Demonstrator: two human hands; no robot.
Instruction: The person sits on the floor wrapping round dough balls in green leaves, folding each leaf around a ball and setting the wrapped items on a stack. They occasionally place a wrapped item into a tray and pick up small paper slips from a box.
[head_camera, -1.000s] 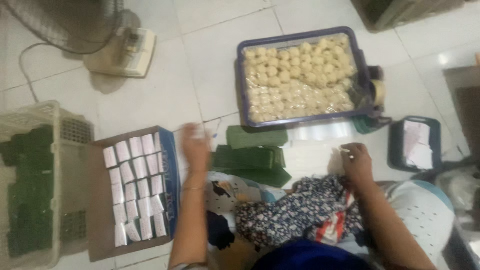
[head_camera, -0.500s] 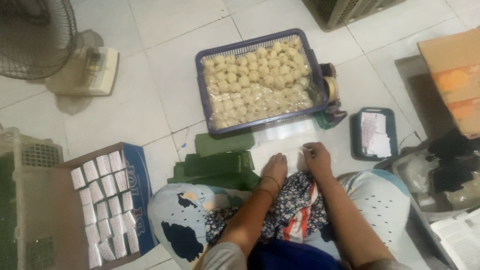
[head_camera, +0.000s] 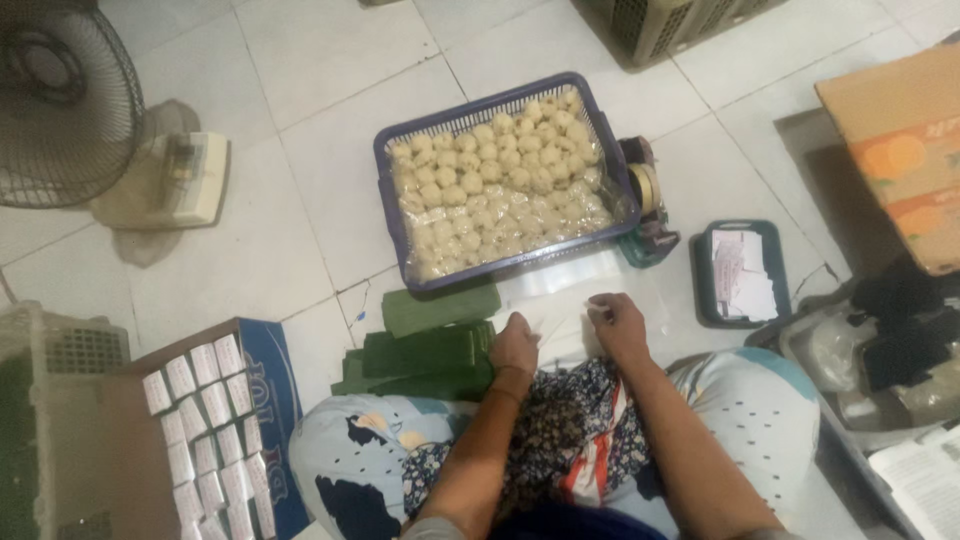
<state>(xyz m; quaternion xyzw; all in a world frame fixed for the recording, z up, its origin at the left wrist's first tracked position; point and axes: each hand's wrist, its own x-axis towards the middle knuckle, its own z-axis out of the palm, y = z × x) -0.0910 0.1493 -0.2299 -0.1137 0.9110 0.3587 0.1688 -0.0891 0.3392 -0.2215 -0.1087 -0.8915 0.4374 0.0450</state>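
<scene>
1. A cardboard carton (head_camera: 900, 150) with orange fruit pictures on its side stands at the right edge of the floor (head_camera: 300, 80), well apart from the hands.
2. An open box (head_camera: 150, 440) with a blue printed flap sits at lower left, holding rows of small white packets (head_camera: 205, 420) laid side by side.
3. A small dark tray (head_camera: 742, 272) to the right of the hands holds loose white paper slips (head_camera: 740, 275).
4. A purple mesh basket (head_camera: 505, 175), lined with clear plastic, lies ahead of the hands and is filled with pale round dough balls (head_camera: 500, 190).
5. A tape dispenser (head_camera: 645, 205) stands touching the basket's right side.
6. Folded green leaves (head_camera: 430, 345) are stacked just left of the left hand, one strip lying nearer the basket.
7. The left hand (head_camera: 514, 343) and the right hand (head_camera: 617, 322) rest close together on a clear plastic sheet (head_camera: 575, 290) spread on the floor between the knees and the basket (the fingers are curled down onto it, though whether they pinch anything I cannot tell).
8. A standing fan (head_camera: 70, 100) is at upper left.
9. A pale crate (head_camera: 35, 420) at the left edge holds more green material.
</scene>
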